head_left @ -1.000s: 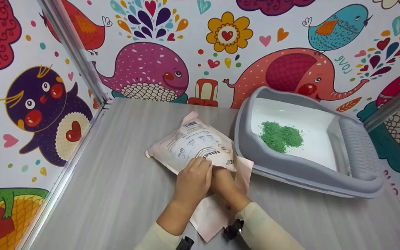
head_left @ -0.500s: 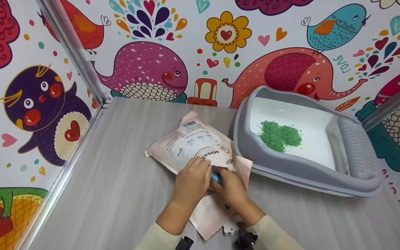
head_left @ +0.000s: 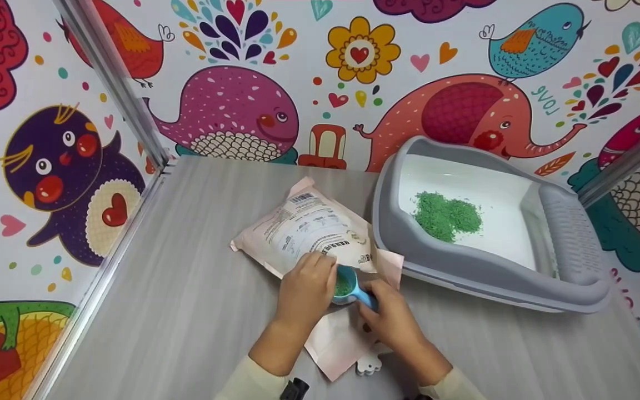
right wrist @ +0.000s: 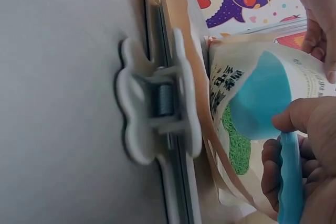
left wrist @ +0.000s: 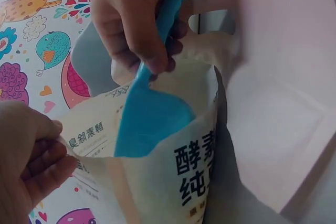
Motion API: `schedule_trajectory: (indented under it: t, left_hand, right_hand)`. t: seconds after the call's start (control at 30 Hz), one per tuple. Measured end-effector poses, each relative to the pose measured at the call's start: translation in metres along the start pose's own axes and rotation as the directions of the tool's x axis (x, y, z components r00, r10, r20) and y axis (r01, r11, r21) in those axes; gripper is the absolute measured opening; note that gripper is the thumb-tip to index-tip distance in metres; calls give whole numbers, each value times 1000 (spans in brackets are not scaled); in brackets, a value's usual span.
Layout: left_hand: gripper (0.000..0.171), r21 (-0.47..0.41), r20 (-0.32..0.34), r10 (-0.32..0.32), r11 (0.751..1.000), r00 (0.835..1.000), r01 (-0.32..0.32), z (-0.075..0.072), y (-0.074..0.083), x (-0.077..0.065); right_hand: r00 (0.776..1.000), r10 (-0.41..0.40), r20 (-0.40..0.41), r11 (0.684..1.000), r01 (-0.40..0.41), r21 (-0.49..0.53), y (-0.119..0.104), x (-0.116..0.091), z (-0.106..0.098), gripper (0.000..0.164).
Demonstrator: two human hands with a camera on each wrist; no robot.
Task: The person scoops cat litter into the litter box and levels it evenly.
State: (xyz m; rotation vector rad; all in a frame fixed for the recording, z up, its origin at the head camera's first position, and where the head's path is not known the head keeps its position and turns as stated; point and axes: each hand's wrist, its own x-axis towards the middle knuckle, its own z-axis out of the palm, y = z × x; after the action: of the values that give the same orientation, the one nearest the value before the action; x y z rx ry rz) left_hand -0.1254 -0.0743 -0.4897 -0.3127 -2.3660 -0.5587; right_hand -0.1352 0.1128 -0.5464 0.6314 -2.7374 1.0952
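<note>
My right hand (head_left: 395,311) grips the handle of a blue scoop (left wrist: 149,121), which sits in the mouth of a pale pink bag (head_left: 309,228). Green granules show inside the scoop's bowl in the head view. My left hand (head_left: 307,289) pinches the edge of the bag's mouth, and in the left wrist view its fingers (left wrist: 50,169) hold that rim. More green granules (right wrist: 237,150) lie in the bag below the scoop in the right wrist view. A white clip (right wrist: 160,103) with a spring stands beside the bag.
To the right of the bag stands a grey litter box (head_left: 486,272) with a white inside and a heap of green granules (head_left: 445,216). Printed walls (head_left: 231,111) close off the back and left of the grey table (head_left: 186,278).
My right hand has drawn back out of the bag toward the lower right, bringing the blue scoop with green granules into sight. My left hand keeps its hold on the bag.
</note>
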Motion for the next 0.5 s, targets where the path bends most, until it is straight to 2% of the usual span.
schedule_trajectory:
  t: [0.17,0.3,0.5]
  left_hand:
    - [5,0,17,-9,1000,1000,9,0,0,-1]
    - [5,-9,15,-8,1000,1000,8,0,-1,-1]
    - [5,-9,11,-8,1000,1000,8,0,-1,0]
  right_hand:
    - [999,51,6,998,-51,21,3,-12,-8,26]
    - [998,57,-14,998,-57,24,8,-20,-15,26]
    - [998,6,-59,999,-3,50,20,-31,-30,29]
